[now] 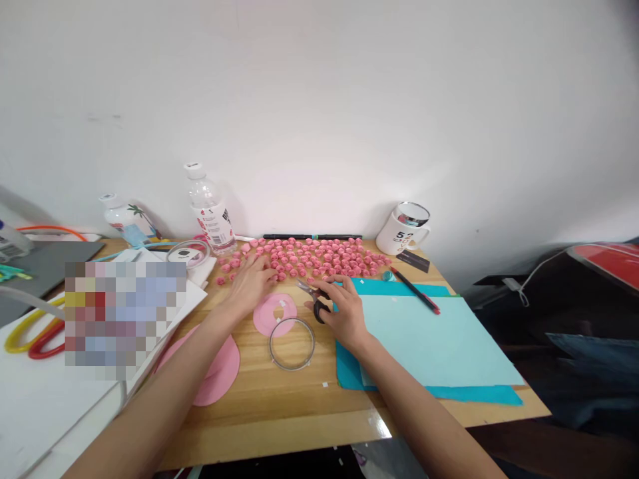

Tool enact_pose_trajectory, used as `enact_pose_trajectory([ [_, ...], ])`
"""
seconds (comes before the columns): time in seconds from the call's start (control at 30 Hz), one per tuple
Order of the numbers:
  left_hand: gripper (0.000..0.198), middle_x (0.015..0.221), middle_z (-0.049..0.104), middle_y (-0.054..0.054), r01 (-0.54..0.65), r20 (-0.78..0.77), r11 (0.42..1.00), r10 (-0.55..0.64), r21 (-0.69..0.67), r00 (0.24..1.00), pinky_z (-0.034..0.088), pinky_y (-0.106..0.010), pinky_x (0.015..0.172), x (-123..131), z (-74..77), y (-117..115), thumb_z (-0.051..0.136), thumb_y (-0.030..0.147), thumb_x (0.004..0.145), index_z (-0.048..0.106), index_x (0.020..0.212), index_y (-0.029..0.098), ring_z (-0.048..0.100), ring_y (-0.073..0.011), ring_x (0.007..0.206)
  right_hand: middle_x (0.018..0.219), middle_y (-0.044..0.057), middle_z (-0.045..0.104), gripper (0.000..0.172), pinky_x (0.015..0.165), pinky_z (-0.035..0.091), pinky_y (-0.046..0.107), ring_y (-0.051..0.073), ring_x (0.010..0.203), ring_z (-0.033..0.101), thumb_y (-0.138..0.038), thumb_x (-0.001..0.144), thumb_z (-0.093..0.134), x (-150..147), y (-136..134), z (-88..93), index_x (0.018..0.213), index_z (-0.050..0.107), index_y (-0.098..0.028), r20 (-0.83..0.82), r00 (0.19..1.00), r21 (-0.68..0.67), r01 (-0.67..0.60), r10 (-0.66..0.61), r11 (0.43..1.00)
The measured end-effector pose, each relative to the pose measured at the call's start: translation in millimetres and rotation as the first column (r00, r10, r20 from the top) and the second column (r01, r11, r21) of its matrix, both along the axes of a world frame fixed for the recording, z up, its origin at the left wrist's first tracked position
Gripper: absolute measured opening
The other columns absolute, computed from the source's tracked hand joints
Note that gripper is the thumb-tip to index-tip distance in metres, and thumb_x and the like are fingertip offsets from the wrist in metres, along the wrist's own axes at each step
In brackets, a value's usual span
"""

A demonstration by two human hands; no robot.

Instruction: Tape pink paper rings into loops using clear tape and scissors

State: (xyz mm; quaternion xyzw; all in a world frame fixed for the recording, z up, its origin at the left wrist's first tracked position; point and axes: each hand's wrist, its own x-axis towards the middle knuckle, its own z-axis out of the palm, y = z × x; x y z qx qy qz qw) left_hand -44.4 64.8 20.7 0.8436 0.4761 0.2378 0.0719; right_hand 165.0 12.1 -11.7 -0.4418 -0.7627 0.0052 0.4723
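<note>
My left hand [252, 283] reaches to the near edge of many small pink rolled paper roses [329, 256], its fingers apart and close to several of them. Whether a fingertip touches one cannot be made out. At the right, my right hand [345, 307] has its fingers bent around the black handles of a pair of scissors [321, 310], whose blades point left toward the roses. Between the hands lies a flat pink paper ring [264, 316]. A roll of clear tape [271, 352] lies just below it. Under my left forearm is a larger pink paper piece [222, 372].
Light blue sheets [424, 346] cover the right side, with a red-black pen [417, 291] across their top. A white mug [399, 233], a dark card [413, 261], a water bottle [210, 213] and a smaller bottle [127, 219] stand or lie toward the wall. Papers [174, 319] are at left.
</note>
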Motion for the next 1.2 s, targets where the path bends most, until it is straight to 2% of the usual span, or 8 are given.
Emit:
enact_pose_trajectory([
  [0.2,0.02,0.079,0.058,-0.008,0.004,-0.102,1.0,-0.003,0.004,0.995,0.036,-0.037,0.076,-10.8,-5.6,-3.2,0.048,0.02,0.083,0.066,0.076,0.018,0.045,-0.0237,0.085,0.076,0.003,0.068,0.031,0.071,0.051,0.035,0.023,0.088,0.055,-0.013,0.075,0.059,0.0,-1.9,1.2,0.104,0.061,-0.023,0.01,1.0,-0.007,-0.007,0.007,1.0],
  [0.37,0.019,0.082,0.061,-0.008,0.016,-0.102,1.0,-0.017,-0.01,0.995,0.036,-0.038,0.078,-20.3,-6.2,-7.2,0.047,0.021,0.083,0.066,0.079,0.018,0.046,-0.0237,0.085,0.074,0.003,0.069,0.028,0.069,0.051,0.033,0.022,0.086,0.054,-0.019,0.075,0.064,-1.5,-2.4,3.8,0.103,0.061,-0.021,-0.005,1.0,0.023,-0.014,0.014,1.0],
  [0.53,0.025,0.088,0.062,-0.009,-0.024,-0.216,0.999,0.033,0.042,0.976,0.033,-0.041,0.083,-18.2,-5.1,-7.1,0.044,0.024,0.086,0.064,0.101,0.021,0.045,-0.0255,0.092,0.074,0.002,0.069,0.03,0.068,0.05,0.032,0.022,0.086,0.053,-0.013,0.074,0.063,-1.4,-2.5,4.1,0.102,0.061,-0.021,-0.002,1.0,0.035,-0.023,0.023,0.999],
  [0.6,0.025,0.087,0.063,-0.009,-0.01,-0.288,0.999,0.025,0.053,0.957,0.032,-0.042,0.082,-15.1,-3.8,-6.4,0.045,0.024,0.086,0.065,0.099,0.022,0.045,-0.0263,0.093,0.074,0.002,0.069,0.032,0.069,0.05,0.032,0.022,0.087,0.053,-0.01,0.072,0.061,-0.7,-2.3,3.0,0.102,0.061,-0.021,0.003,1.0,0.029,-0.018,0.018,0.999],
  [0.7,0.022,0.082,0.064,-0.009,-0.017,-0.351,0.998,0.039,0.066,0.936,0.03,-0.042,0.08,-11.1,-1.3,-6.2,0.047,0.024,0.085,0.068,0.086,0.022,0.046,-0.0263,0.09,0.074,0.002,0.068,0.033,0.07,0.051,0.032,0.022,0.087,0.054,-0.009,0.072,0.061,0.1,-1.6,1.2,0.102,0.061,-0.022,0.002,1.0,0.018,-0.005,0.005,1.0],
  [0.8,0.021,0.079,0.065,-0.007,-0.063,-0.304,0.996,0.081,0.069,0.949,0.03,-0.042,0.079,-8.5,1.1,-7.5,0.049,0.024,0.084,0.069,0.078,0.021,0.047,-0.026,0.089,0.075,0.002,0.069,0.034,0.07,0.05,0.032,0.022,0.087,0.054,-0.009,0.071,0.061,0.6,-1.0,-0.3,0.102,0.061,-0.022,0.005,1.0,0.015,-0.008,0.008,1.0],
  [1.0,0.016,0.084,0.066,-0.004,-0.085,-0.116,0.995,0.09,0.051,0.989,0.031,-0.04,0.08,-4.7,-2.4,-6.1,0.053,0.025,0.082,0.069,0.08,0.022,0.048,-0.0243,0.089,0.076,0.002,0.069,0.037,0.071,0.05,0.033,0.023,0.09,0.054,-0.008,0.07,0.062,1.6,-0.6,-2.0,0.104,0.06,-0.023,0.005,1.0,0.01,-0.024,0.024,1.0],
  [1.2,0.013,0.082,0.067,-0.005,-0.07,-0.141,0.997,0.074,0.031,0.987,0.031,-0.041,0.077,-3.9,-5.1,-5.5,0.057,0.026,0.08,0.069,0.08,0.021,0.048,-0.0254,0.087,0.077,0.002,0.069,0.037,0.072,0.05,0.034,0.023,0.089,0.054,-0.009,0.071,0.062,2.3,-0.8,-1.5,0.105,0.06,-0.023,0.005,1.0,0.003,-0.016,0.016,1.0],
])
